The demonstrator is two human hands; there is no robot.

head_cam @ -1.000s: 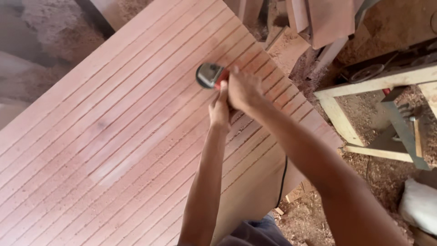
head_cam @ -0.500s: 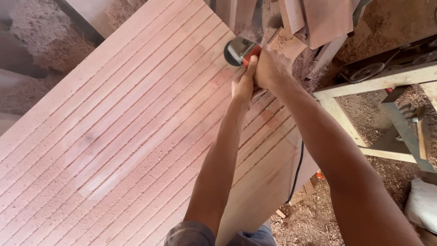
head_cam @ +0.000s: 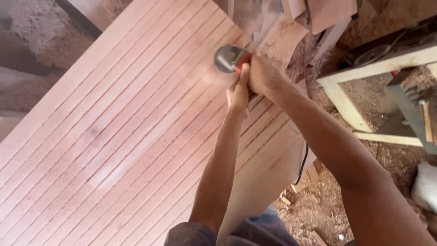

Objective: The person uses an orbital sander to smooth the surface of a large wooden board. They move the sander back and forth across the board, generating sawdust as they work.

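Observation:
A large reddish wooden panel [head_cam: 118, 136] with several parallel grooves lies slanted across the view. On its upper right part sits a hand-held power sander [head_cam: 229, 58] with a grey head and a red body. My left hand [head_cam: 239, 91] grips the tool from below. My right hand [head_cam: 264, 76] holds its rear end, and much of the tool's body is hidden under both hands. A faint haze of dust hangs around the sander's head. A black cable [head_cam: 302, 166] hangs down past the panel's right edge.
A pale wooden frame [head_cam: 364, 75] stands to the right, with a grey metal part [head_cam: 412, 111] inside it. Sawdust and wood scraps [head_cam: 318, 205] cover the floor. Boards [head_cam: 327, 13] lean at the top. A white sack [head_cam: 425, 187] lies at the far right.
Both hands and the sander slid up the panel along the grooves toward its far end, then came back a little to the left. The panel has not moved.

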